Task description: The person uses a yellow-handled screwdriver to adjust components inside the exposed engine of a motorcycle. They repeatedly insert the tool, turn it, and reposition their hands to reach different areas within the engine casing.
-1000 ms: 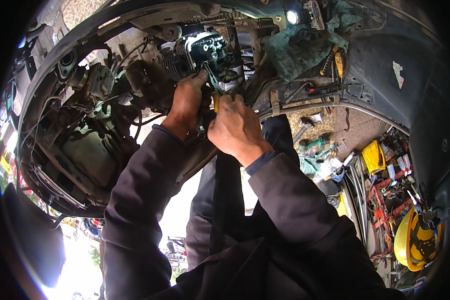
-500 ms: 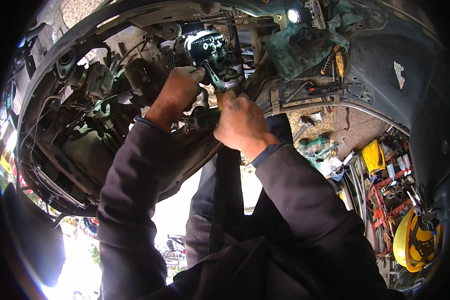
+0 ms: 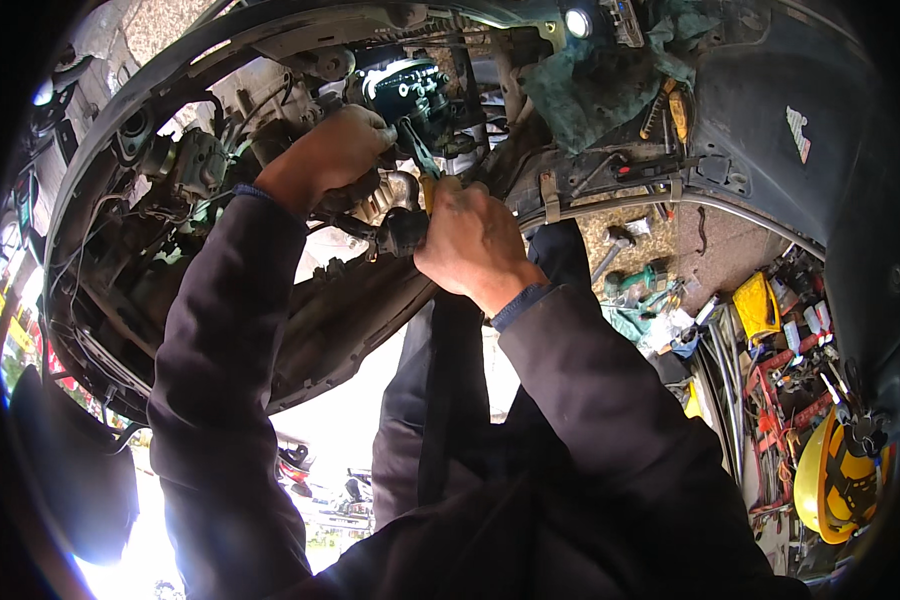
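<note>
I have my right hand wrapped round a yellow-handled tool, its metal end at the engine. My left hand is curled just beside the engine; from here I cannot tell what it holds. The curved rim passes close by my right hand; open room shows between the left sleeve and the trouser legs. A pale decal marks the dark panel.

A narrow gap separates the left hand from the right hand, partly filled by a yellow-handled tool and a bent metal pipe. A cylinder head blocks the way beyond; rightward, open space shows between the right sleeve and a curved metal rim.
</note>
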A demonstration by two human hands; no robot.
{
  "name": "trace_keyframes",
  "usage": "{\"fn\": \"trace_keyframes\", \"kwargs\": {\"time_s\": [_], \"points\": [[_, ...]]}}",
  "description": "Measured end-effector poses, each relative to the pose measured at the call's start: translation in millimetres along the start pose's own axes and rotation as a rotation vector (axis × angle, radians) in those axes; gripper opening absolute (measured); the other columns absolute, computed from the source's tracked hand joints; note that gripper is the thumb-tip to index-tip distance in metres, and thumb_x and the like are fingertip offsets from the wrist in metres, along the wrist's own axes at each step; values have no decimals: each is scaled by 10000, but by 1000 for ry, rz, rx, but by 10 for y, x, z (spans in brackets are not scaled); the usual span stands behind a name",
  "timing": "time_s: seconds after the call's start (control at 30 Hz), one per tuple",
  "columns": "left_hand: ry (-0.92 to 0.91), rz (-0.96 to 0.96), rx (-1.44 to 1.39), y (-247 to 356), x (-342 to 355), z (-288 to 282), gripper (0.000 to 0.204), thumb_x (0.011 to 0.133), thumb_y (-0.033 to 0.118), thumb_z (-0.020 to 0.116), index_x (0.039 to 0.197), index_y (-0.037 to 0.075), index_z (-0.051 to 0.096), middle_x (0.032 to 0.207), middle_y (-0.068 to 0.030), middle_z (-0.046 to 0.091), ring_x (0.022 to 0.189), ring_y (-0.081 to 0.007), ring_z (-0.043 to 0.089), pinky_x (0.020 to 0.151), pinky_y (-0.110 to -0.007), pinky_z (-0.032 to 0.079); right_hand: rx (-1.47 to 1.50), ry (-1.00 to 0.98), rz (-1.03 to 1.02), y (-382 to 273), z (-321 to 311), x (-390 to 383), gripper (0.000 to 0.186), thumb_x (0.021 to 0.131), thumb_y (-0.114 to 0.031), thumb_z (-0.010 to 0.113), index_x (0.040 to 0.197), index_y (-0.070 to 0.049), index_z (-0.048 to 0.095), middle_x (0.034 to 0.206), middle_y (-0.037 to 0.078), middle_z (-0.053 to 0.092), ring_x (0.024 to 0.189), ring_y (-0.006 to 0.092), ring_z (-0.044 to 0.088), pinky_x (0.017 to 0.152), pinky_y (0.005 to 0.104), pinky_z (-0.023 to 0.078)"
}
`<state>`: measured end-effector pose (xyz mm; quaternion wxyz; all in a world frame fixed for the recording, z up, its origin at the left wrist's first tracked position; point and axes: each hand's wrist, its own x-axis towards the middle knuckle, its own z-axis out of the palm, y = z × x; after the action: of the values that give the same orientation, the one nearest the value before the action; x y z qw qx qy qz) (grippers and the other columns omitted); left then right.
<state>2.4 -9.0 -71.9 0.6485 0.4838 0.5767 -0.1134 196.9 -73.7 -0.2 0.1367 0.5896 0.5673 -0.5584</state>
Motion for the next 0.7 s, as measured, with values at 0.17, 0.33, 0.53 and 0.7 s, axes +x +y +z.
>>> {"fn": "trace_keyframes", "kwargs": {"time_s": [0.17, 0.33, 0.53, 0.7], "points": [[-44, 99, 359, 162, 60, -144, 300, 927, 239, 602, 877, -50, 665, 691, -89, 636, 601, -140, 535, 579, -360, 437, -15, 12, -5, 37, 31, 39, 354, 752, -124, 669, 1040, 63, 582, 972, 307, 642, 908, 436, 664, 826, 456, 552], [-142, -22, 476, 326, 121, -255, 333, 922, 262, 621, 922, -69, 661, 709, -143, 653, 586, -183, 564, 585, -376, 446, -35, 57, -97, 127, 98, 39, 350, 758, -97, 665, 1064, 38, 562, 987, 261, 633, 915, 415, 651, 804, 448, 553], [-37, -71, 224, 374, -67, -260, 339, 964, 281, 583, 988, -48, 665, 755, -113, 666, 602, -177, 570, 554, -333, 463, 35, 210, -42, 405, 128, -42, 348, 765, -101, 675, 1066, 16, 548, 1045, 231, 594, 944, 400, 624, 828, 454, 535], [83, 2, -6, 249, -280, 117, 320, 993, 240, 542, 900, -52, 634, 656, -80, 585, 600, -137, 549, 543, -301, 423, 68, 284, 133, 895, -25, -51, 327, 786, -71, 630, 1091, 7, 544, 1062, 222, 579, 991, 384, 602, 878, 452, 505]]}}
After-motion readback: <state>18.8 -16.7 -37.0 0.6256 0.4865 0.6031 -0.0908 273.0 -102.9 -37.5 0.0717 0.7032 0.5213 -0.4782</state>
